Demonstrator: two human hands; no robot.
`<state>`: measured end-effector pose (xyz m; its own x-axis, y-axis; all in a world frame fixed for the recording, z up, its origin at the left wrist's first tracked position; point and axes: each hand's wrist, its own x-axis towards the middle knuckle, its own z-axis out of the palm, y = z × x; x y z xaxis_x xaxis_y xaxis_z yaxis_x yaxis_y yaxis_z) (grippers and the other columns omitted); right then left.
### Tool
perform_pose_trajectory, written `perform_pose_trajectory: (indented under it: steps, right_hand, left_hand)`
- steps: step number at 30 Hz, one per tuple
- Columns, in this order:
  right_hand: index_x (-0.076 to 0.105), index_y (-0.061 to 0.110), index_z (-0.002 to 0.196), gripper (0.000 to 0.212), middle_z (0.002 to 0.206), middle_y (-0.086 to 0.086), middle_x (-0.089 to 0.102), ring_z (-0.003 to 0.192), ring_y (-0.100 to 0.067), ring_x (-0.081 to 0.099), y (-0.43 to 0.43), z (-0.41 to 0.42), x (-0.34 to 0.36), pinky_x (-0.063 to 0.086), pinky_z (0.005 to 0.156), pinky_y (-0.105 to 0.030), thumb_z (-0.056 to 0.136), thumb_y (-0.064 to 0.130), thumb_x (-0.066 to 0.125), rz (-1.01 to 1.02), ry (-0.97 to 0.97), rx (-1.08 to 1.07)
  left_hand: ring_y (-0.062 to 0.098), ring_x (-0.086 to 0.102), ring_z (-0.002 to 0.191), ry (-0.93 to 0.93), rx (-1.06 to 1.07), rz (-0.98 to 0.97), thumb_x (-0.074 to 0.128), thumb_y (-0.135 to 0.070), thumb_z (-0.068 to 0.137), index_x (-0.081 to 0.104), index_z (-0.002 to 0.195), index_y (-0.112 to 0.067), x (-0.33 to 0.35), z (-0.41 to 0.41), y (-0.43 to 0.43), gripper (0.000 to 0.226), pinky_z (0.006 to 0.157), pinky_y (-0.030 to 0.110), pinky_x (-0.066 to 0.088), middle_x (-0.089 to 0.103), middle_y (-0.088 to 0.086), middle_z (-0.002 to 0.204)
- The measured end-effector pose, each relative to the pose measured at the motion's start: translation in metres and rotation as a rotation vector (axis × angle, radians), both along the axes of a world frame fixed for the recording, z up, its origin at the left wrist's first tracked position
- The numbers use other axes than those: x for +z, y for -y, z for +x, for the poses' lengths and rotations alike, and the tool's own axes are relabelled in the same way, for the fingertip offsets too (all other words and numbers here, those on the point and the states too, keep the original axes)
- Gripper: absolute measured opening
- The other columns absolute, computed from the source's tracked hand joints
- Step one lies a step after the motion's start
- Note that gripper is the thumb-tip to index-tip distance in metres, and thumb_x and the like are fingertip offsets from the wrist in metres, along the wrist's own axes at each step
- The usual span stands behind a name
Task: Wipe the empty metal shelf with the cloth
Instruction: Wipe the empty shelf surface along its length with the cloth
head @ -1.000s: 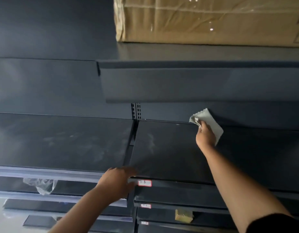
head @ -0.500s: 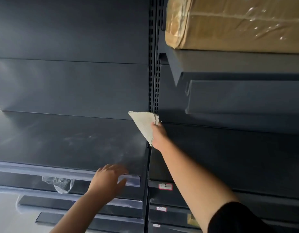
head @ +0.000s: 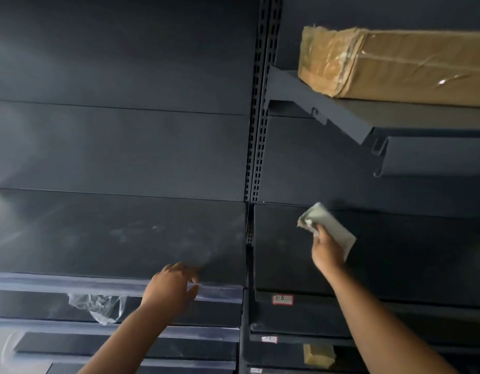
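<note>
My right hand [head: 326, 253] is closed around a bunched pale cloth [head: 329, 228], pressing it on the dark metal shelf [head: 395, 255] near its back left corner, arm stretched up and forward. My left hand [head: 172, 288] rests loosely open, fingers [head: 191, 273] spread, on the front edge of the neighbouring shelf [head: 98, 238], holding nothing.

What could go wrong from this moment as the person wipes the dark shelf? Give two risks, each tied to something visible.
1. The right hand pinches the pale folded cloth by one end, so little cloth may meet the dark metal shelf, leaving dust.
2. The left hand rests on the neighbouring shelf's front edge, where pale dusty smears show; it may pick up or spread dirt.
</note>
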<state>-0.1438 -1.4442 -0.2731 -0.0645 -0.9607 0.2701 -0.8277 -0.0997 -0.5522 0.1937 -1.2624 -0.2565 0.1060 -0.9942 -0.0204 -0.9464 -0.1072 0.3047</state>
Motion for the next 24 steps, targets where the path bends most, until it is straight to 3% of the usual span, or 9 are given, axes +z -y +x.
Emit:
perform_pose_trajectory:
  steps: [2, 4, 7, 10, 13, 18, 21, 23, 24]
  right_hand:
    - [0.052, 0.02, 0.128, 0.037, 0.123, -0.012, 0.061, 0.104, -0.035, 0.059, -0.014, 0.034, -0.01, 0.048, 0.087, -0.039, 0.094, 0.012, 0.043, 0.124, -0.166, 0.058]
    - [0.052, 0.02, 0.13, 0.038, 0.125, -0.011, 0.06, 0.105, -0.035, 0.059, -0.031, 0.083, -0.012, 0.046, 0.086, -0.038, 0.094, 0.013, 0.042, 0.148, -0.177, 0.133]
    - [0.053, 0.022, 0.129, 0.035, 0.118, -0.005, 0.064, 0.102, -0.03, 0.059, -0.054, 0.16, -0.002, 0.046, 0.081, -0.031, 0.096, 0.017, 0.042, 0.289, 0.26, 0.284]
    - [0.052, 0.025, 0.128, 0.033, 0.119, 0.004, 0.058, 0.106, -0.015, 0.054, -0.064, 0.204, 0.017, 0.042, 0.088, -0.027, 0.096, 0.021, 0.042, 0.434, 0.81, 0.205]
    - [0.055, 0.021, 0.121, 0.026, 0.123, -0.003, 0.061, 0.11, -0.02, 0.057, -0.064, 0.203, 0.034, 0.044, 0.102, -0.039, 0.096, 0.023, 0.046, 0.365, 1.03, 0.089]
    - [0.059, 0.03, 0.107, 0.025, 0.108, 0.001, 0.066, 0.105, -0.026, 0.063, -0.055, 0.131, 0.075, 0.05, 0.094, -0.047, 0.096, 0.015, 0.042, 0.035, 1.33, -0.143]
    - [0.056, 0.025, 0.117, 0.027, 0.112, 0.0, 0.063, 0.106, -0.017, 0.063, -0.055, 0.096, 0.091, 0.05, 0.091, -0.031, 0.096, 0.017, 0.041, -0.237, 1.083, -0.259]
    - [0.053, 0.025, 0.12, 0.029, 0.107, -0.003, 0.063, 0.094, -0.01, 0.065, -0.06, 0.088, 0.086, 0.05, 0.075, -0.021, 0.095, 0.023, 0.04, -0.252, 0.814, -0.28]
    - [0.052, 0.025, 0.123, 0.031, 0.11, -0.008, 0.063, 0.095, -0.017, 0.065, -0.062, 0.088, 0.076, 0.048, 0.074, -0.024, 0.095, 0.022, 0.039, -0.211, 0.662, -0.291]
  left_hand:
    - [0.012, 0.056, 0.103, -0.007, -0.005, -0.008, 0.058, -0.037, 0.084, 0.065, 0.097, -0.038, 0.0, 0.01, -0.002, 0.016, 0.087, 0.03, 0.049, 0.062, -0.014, 0.105]
    - [0.011, 0.055, 0.103, -0.015, -0.012, -0.012, 0.057, -0.035, 0.084, 0.066, 0.097, -0.037, -0.002, 0.02, -0.004, 0.016, 0.087, 0.029, 0.049, 0.063, -0.014, 0.105]
    - [0.008, 0.055, 0.102, -0.027, -0.019, -0.025, 0.056, -0.033, 0.084, 0.066, 0.099, -0.038, -0.006, 0.033, -0.007, 0.018, 0.085, 0.026, 0.048, 0.063, -0.017, 0.108]
    - [0.01, 0.056, 0.103, -0.05, -0.032, -0.028, 0.056, -0.032, 0.083, 0.066, 0.101, -0.039, -0.007, 0.045, -0.009, 0.022, 0.085, 0.026, 0.048, 0.063, -0.015, 0.11]
    - [0.014, 0.056, 0.107, -0.044, -0.063, -0.02, 0.055, -0.031, 0.084, 0.067, 0.103, -0.042, -0.008, 0.059, -0.012, 0.026, 0.088, 0.029, 0.048, 0.063, -0.01, 0.113]
    - [0.016, 0.053, 0.111, -0.056, -0.054, -0.036, 0.056, -0.03, 0.084, 0.067, 0.108, -0.043, -0.012, 0.08, -0.018, 0.029, 0.091, 0.031, 0.048, 0.061, -0.008, 0.12]
    - [0.021, 0.052, 0.106, 0.0, -0.082, -0.067, 0.056, -0.03, 0.085, 0.066, 0.11, -0.045, -0.015, 0.086, -0.022, 0.031, 0.088, 0.033, 0.048, 0.06, -0.006, 0.118]
    - [0.022, 0.052, 0.104, 0.027, -0.088, -0.091, 0.056, -0.032, 0.084, 0.065, 0.11, -0.046, -0.016, 0.085, -0.025, 0.03, 0.085, 0.034, 0.047, 0.06, -0.006, 0.112]
    - [0.021, 0.052, 0.103, 0.039, -0.087, -0.097, 0.056, -0.034, 0.084, 0.064, 0.111, -0.047, -0.017, 0.083, -0.026, 0.03, 0.085, 0.034, 0.047, 0.059, -0.006, 0.11]
